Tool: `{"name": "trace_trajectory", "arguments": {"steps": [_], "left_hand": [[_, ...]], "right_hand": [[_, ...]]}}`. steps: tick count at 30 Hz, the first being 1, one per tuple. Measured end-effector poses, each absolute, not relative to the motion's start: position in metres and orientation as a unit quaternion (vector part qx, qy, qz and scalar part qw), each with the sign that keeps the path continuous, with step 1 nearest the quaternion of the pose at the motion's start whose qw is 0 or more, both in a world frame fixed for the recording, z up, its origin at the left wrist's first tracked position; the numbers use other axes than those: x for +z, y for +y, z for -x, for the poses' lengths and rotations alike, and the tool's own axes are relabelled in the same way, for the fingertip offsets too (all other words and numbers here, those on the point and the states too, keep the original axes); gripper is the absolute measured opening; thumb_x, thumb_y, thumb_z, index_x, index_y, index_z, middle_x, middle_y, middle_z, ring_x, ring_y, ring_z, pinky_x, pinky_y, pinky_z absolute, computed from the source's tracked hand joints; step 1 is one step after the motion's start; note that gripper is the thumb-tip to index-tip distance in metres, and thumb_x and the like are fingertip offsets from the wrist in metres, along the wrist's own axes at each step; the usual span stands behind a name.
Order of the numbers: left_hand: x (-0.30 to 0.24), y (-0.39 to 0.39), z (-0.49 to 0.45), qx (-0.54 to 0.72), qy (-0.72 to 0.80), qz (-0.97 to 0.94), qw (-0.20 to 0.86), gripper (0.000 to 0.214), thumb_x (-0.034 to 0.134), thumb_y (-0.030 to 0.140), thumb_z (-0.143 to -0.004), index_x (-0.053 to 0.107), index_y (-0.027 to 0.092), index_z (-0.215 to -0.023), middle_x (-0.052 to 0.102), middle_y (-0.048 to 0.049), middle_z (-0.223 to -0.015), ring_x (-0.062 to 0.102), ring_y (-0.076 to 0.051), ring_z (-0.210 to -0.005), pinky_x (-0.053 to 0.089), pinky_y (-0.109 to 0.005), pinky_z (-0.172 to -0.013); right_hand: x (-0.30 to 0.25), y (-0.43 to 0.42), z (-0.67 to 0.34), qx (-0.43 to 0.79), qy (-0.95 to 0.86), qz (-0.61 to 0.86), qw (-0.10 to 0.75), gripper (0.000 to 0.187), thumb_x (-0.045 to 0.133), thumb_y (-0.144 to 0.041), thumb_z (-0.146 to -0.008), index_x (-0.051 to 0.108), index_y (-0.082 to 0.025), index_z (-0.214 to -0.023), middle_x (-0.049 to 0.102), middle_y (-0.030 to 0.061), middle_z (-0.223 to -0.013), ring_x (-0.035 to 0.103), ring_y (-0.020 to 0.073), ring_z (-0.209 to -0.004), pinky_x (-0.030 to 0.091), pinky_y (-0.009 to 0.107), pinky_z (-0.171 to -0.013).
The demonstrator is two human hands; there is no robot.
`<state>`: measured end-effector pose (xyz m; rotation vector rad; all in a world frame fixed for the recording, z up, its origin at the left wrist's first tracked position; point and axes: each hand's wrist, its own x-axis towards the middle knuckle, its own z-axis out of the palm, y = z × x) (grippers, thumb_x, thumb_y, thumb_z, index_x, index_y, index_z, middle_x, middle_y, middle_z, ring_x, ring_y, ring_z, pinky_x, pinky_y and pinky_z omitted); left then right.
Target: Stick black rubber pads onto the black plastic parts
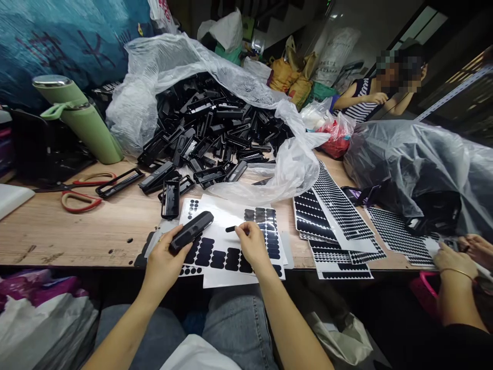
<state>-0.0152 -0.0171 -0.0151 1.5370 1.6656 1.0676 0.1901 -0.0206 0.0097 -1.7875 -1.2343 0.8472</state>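
A: What do the person's hands hold?

B: The left hand (164, 257) has its fingers wrapped around a black plastic part (191, 231), lifted just above a white sticker sheet (227, 241) on the wooden table (77, 226). The right hand (252, 242) pinches a small black pad (230, 229) between thumb and fingertips, over the same sheet.

A: What lies around them?

B: Behind the sheet, a heap of black parts (215, 133) spills from a clear plastic bag (169, 61). Red-handled scissors (82, 191) and a green flask (79, 115) sit to the left. More pad sheets (335, 221) fan out to the right, where a co-worker's hands (460, 254) rest.
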Motion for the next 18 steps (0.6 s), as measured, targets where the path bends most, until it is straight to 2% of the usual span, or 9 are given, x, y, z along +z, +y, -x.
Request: {"name": "trace_trajectory", "arguments": {"steps": [3,5,8,12,15,18], "left_hand": [[-0.017,-0.016,0.021,0.428,0.623,-0.525,0.392,0.055,0.068,0.038,-0.068,0.056,0.018,-0.118,0.064,-0.0087,-0.108,0.059,-0.025,-0.102,0.043,-0.041,-0.094],[-0.018,-0.017,0.019,0.444,0.601,-0.497,0.441,0.060,0.070,0.038,-0.066,0.055,0.016,-0.119,0.066,-0.0098,-0.107,0.061,-0.025,-0.099,0.044,-0.041,-0.094],[-0.017,-0.019,0.012,0.459,0.578,-0.477,0.478,0.061,0.071,0.037,-0.065,0.054,0.015,-0.120,0.066,-0.0101,-0.108,0.063,-0.025,-0.098,0.045,-0.041,-0.094],[-0.009,-0.022,0.005,0.464,0.562,-0.464,0.503,0.059,0.071,0.035,-0.066,0.053,0.016,-0.119,0.067,-0.0084,-0.105,0.063,-0.024,-0.097,0.047,-0.039,-0.092],[-0.004,-0.024,0.004,0.453,0.585,-0.467,0.484,0.057,0.071,0.034,-0.066,0.055,0.017,-0.118,0.066,-0.0079,-0.106,0.062,-0.024,-0.100,0.047,-0.039,-0.092],[-0.003,-0.025,0.006,0.449,0.596,-0.470,0.471,0.058,0.072,0.035,-0.065,0.056,0.016,-0.117,0.066,-0.0083,-0.105,0.061,-0.025,-0.100,0.046,-0.041,-0.092]], "right_hand": [[-0.002,-0.004,-0.195,0.258,-0.543,0.730,0.327,0.010,0.050,-0.022,-0.077,0.054,-0.018,-0.069,0.053,0.0082,-0.087,0.050,0.0216,-0.085,0.040,0.037,-0.079],[-0.005,-0.004,-0.188,0.184,-0.557,0.745,0.317,0.006,0.050,-0.018,-0.076,0.056,-0.017,-0.079,0.053,0.0105,-0.092,0.049,0.0249,-0.092,0.039,0.040,-0.081],[0.000,-0.012,-0.174,0.121,-0.564,0.744,0.336,0.020,0.049,-0.018,-0.078,0.053,-0.017,-0.097,0.052,0.0121,-0.103,0.046,0.0263,-0.099,0.038,0.041,-0.083],[0.011,-0.017,-0.172,0.196,-0.547,0.731,0.357,0.013,0.044,-0.027,-0.083,0.053,-0.018,-0.088,0.057,0.0091,-0.091,0.051,0.0229,-0.088,0.039,0.037,-0.078],[0.010,-0.011,-0.182,0.306,-0.515,0.713,0.365,0.019,0.047,-0.037,-0.082,0.052,-0.020,-0.076,0.057,0.0033,-0.077,0.053,0.0186,-0.073,0.041,0.032,-0.069],[0.002,-0.004,-0.188,0.280,-0.533,0.727,0.330,0.017,0.052,-0.034,-0.078,0.051,-0.020,-0.067,0.055,0.0039,-0.074,0.052,0.0198,-0.073,0.040,0.033,-0.069]]}}
